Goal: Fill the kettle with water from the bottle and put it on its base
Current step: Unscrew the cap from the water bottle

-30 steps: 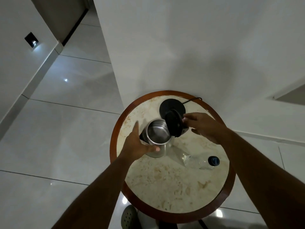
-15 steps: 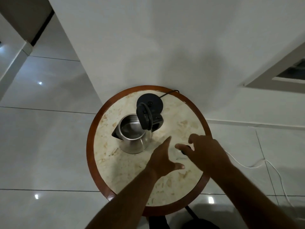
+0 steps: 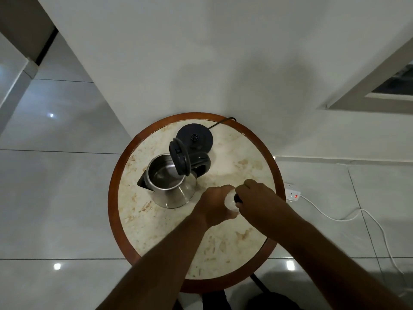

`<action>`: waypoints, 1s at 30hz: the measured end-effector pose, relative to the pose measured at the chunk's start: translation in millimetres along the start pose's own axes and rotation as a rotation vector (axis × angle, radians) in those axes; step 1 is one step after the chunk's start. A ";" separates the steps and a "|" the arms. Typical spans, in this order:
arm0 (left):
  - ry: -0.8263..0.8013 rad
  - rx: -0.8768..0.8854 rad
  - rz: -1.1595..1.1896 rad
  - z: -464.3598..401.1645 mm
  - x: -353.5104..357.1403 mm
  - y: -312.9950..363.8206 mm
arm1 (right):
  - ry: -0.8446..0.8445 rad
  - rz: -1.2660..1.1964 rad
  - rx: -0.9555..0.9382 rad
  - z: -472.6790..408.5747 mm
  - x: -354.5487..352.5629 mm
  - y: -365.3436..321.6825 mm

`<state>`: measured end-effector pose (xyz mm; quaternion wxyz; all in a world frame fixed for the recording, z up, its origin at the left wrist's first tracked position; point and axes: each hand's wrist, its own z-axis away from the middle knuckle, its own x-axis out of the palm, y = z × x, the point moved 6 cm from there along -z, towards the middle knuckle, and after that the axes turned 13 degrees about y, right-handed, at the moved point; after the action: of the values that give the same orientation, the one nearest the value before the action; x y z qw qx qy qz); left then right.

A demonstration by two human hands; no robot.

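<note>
a second ago the left hand (image 3: 215, 203) was on the kettle (image 3: 169, 183) and the right hand (image 3: 257, 199) at its lid (image 3: 179, 160). now both are off it and closed together on the bottle (image 3: 230, 201), the right over its dark cap (image 3: 237, 198).

Most of the bottle (image 3: 230, 201) is hidden: the left hand (image 3: 215, 204) wraps its body and the right hand (image 3: 257, 198) covers its dark cap (image 3: 237, 198), so only a pale sliver and a bit of cap show (whether the cap is on tight cannot be told). The kettle (image 3: 172, 186) has its raised lid (image 3: 179, 160) blocking part of the handle and of the base (image 3: 196, 137). The base's cord (image 3: 221, 122) vanishes behind the table (image 3: 111, 198) edge.
</note>
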<state>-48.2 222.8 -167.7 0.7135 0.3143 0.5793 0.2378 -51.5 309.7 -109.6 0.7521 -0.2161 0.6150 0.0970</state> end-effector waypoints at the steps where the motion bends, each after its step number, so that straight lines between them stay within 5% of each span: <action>1: -0.002 -0.013 0.024 0.7 0.2 -0.5 | 0.002 -0.008 -0.042 1.9 0.3 -0.5; 4: -0.004 -0.029 0.064 2.0 1.4 -2.3 | 0.000 -0.047 -0.119 6.9 -6.9 -0.2; 9: -0.002 -0.042 0.065 0.2 3.7 -7.1 | -0.008 -0.094 0.078 1.1 -17.9 4.6; 15: 0.013 -0.027 0.082 0.9 6.8 -10.5 | 0.061 -0.102 -0.092 5.5 -19.9 -6.4; 20: 0.083 -0.016 0.034 11.2 0.5 -22.5 | 0.357 -0.358 0.257 21.2 -29.2 56.0; 23: 0.148 -0.106 0.119 31.1 -9.0 -37.3 | 0.214 -0.361 0.444 31.5 30.1 67.3; 30: 0.304 -0.237 0.155 88.2 -43.2 -82.0 | -0.048 -0.230 0.277 16.5 141.3 18.1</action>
<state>26.5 120.6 -186.2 0.6291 0.2325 0.6225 0.4033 -12.6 316.2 -247.4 0.7953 -0.1770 0.5756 -0.0701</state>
